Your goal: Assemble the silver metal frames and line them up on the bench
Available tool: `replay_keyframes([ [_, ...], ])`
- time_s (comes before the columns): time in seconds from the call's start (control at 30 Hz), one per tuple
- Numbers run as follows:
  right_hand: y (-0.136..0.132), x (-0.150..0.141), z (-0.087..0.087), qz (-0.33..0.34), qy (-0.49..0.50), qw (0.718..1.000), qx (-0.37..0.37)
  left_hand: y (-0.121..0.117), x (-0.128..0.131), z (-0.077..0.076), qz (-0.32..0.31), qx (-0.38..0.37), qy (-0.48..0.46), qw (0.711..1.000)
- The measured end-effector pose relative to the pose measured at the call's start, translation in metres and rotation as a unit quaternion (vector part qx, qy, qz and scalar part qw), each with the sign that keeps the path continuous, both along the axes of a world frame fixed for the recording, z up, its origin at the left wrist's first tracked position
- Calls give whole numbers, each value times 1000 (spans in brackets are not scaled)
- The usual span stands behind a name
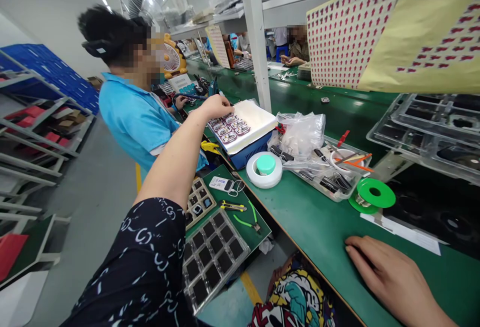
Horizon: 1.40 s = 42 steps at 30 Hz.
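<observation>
My left hand [217, 108] reaches far forward over a blue box [249, 153] topped with a white sheet [255, 121]. Its fingers bend down at the back edge of several small red-rimmed circuit boards [229, 130] lying on the sheet. The fingertips are partly hidden, so what they pinch is unclear. My right hand [390, 272] rests palm down on the green bench [300, 222], fingers loosely extended and holding nothing. Between the hands lie a white tape roll [264, 179] with a turquoise roll [265, 164] on it and a green solder spool [372, 194].
A clear bin [337, 187] holds tools and plastic bags. On a lower side table are a compartment tray [215, 254], green-handled cutters [255, 224], a yellow utility knife [233, 206] and a white device [222, 184]. A co-worker in blue [137, 117] sits at left; a white post [255, 37] rises behind the box.
</observation>
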State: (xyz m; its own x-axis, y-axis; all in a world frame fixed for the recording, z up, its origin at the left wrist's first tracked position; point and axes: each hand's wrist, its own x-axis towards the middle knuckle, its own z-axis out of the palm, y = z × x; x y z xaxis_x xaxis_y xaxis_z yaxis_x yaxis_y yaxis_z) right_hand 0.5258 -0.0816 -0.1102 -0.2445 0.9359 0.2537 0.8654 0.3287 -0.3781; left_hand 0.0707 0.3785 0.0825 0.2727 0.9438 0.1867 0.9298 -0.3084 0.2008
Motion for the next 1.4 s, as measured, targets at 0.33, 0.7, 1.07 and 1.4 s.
replay_keyframes([
  [0.33,0,2,-1,1,-9,1000,12,-17,4,12,11,-24,19,999],
  [0.7,1,1,1,-1,-15,1000,-1,-28,1,0,32,32,-97,994],
  [1.07,2,0,4,-5,-31,1000,0,-159,-47,-44,115,324,-290,893],
  [1.4,8,3,4,-32,-62,997,-24,-490,-154,-233,504,20,-120,855],
])
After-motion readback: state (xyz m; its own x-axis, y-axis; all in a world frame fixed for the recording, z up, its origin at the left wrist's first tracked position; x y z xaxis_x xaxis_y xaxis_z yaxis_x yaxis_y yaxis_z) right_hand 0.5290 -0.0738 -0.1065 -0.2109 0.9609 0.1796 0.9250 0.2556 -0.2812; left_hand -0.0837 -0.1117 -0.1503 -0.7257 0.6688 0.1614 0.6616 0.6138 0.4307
